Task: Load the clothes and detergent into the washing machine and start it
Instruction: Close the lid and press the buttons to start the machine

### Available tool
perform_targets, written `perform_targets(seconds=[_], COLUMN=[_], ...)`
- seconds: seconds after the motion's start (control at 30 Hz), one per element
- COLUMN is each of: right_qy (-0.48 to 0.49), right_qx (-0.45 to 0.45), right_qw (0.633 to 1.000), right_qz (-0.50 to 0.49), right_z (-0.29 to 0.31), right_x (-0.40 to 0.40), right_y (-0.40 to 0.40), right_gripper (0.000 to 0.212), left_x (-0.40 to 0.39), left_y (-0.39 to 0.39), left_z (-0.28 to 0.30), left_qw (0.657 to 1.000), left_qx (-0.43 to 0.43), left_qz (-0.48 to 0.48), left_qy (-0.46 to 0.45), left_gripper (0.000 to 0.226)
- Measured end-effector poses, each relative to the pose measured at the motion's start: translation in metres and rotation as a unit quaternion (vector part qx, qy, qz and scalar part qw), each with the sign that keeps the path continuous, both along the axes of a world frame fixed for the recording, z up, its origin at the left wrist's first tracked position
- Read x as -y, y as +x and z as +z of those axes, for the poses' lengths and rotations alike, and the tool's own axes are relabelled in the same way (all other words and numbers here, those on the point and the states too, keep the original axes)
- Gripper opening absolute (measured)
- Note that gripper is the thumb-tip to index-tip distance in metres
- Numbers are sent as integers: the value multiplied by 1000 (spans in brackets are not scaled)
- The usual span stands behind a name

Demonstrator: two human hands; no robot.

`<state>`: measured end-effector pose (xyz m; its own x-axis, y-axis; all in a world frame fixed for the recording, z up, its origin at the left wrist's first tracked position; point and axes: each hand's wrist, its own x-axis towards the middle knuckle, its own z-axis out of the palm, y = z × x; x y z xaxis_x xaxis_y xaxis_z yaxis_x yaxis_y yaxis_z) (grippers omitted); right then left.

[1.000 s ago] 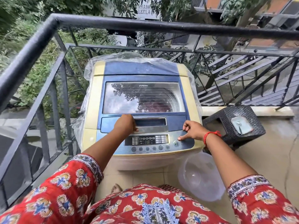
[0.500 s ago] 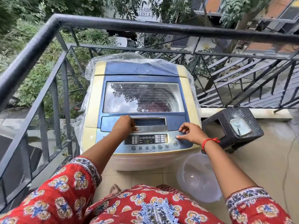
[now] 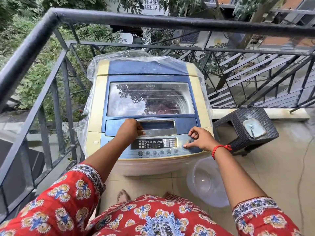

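A blue and cream top-load washing machine (image 3: 95, 114) stands in the balcony corner with its glass lid (image 3: 150, 97) down. Through the glass some reddish cloth (image 3: 164, 109) shows dimly in the drum. My left hand (image 3: 130, 131) rests as a fist on the left end of the lid handle (image 3: 158, 127). My right hand (image 3: 200, 139) hovers over the right end of the control panel (image 3: 154, 144), fingers curled, and its thumb tip touches a round button there. No detergent is in view.
Clear plastic sheeting (image 3: 136, 55) hangs behind and beside the machine. A clear plastic tub (image 3: 206, 183) lies on the tiled floor at the right front. A dark woven stool (image 3: 245, 130) with a small dish stands right of the machine. Black railings (image 3: 153, 19) close the corner.
My right hand has drawn back a little and curled, its thumb now on the button at the panel's right end. My left hand has stayed on the lid handle.
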<state>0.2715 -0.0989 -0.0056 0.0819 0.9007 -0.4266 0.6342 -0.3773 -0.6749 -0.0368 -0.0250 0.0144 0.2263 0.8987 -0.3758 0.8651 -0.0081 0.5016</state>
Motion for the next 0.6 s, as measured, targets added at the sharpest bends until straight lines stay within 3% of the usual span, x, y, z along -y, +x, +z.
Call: perform_targets(seconds=[0.6], right_qy=[5], right_qx=[26], right_qw=[999], right_qz=[22], right_z=[-1], right_x=[-3], right_y=[-3], right_gripper=[56], left_x=[2], left_y=[0], left_z=[1], left_qw=[1000], left_qx=[17], left_qz=[17], left_qy=[-13], left_gripper=[28])
